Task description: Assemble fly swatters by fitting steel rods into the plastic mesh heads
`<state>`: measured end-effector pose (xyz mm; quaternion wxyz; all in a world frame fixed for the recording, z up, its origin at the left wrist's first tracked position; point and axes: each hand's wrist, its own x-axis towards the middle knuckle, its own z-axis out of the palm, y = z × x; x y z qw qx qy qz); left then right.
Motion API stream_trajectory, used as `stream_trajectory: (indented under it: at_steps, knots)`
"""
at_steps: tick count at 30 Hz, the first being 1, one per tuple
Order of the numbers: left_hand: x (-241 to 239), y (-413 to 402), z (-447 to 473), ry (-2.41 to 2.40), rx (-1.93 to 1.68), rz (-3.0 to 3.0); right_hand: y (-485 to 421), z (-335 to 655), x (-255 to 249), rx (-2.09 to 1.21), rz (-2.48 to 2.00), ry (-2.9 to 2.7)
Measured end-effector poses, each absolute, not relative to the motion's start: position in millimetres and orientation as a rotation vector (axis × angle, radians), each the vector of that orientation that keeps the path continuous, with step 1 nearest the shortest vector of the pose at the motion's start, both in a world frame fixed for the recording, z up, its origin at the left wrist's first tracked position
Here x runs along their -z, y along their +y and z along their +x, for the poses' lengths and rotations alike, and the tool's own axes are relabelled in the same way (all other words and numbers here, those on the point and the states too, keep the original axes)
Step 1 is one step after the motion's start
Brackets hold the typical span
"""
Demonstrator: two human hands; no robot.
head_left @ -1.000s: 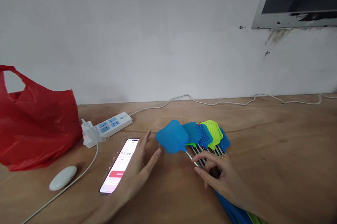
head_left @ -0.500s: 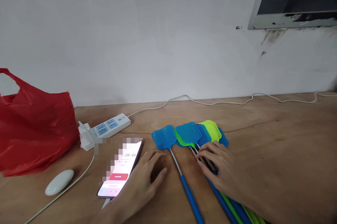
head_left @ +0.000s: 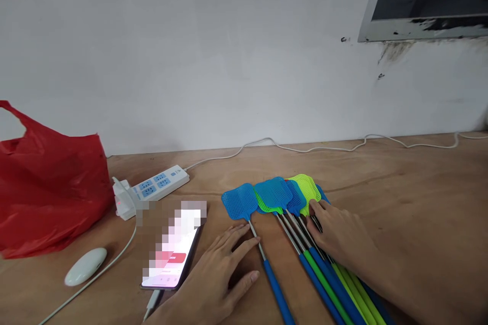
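Phone (head_left: 172, 275) left of leftmost blue swatter (head_left: 239, 202). Left hand (head_left: 219, 271) at that swatter's shaft, fingers loosely spread, unclenched. Right of it, swatter pile (head_left: 273, 193), right hand (head_left: 340, 229) over it, fingers curled; I can't tell whether gripping.

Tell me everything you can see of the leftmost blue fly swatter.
The leftmost blue fly swatter has a rounded, squarish mesh head that looks plastic, a thin silvery shaft that looks metal, and a blue handle running out of the bottom of the picture. It lies on the wooden table, head toward the wall, its right edge against or overlapping the neighbouring swatters. The left hand's fingertips are at the shaft, apparently touching it.
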<state>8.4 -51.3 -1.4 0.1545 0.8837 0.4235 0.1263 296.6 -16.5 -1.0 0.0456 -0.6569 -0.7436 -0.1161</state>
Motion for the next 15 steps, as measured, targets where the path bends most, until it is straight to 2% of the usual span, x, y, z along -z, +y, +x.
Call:
stream_trajectory:
  at_steps: [4, 9, 15]
  knots:
    - [-4.5, -56.1, 11.7, 1.140, -0.355, 2.534, -13.6, 301.0, -5.2, 0.308, -2.143, -2.263]
    - [-10.3, -59.7, 14.6, 1.043, -0.239, 2.502, -10.1, 306.6, -12.0, 0.057, -2.192, -2.289]
    - [-8.4, -53.8, 17.4, 1.003, -0.220, 2.465, -6.2, 311.8, -5.9, 0.001, -2.161, -2.316]
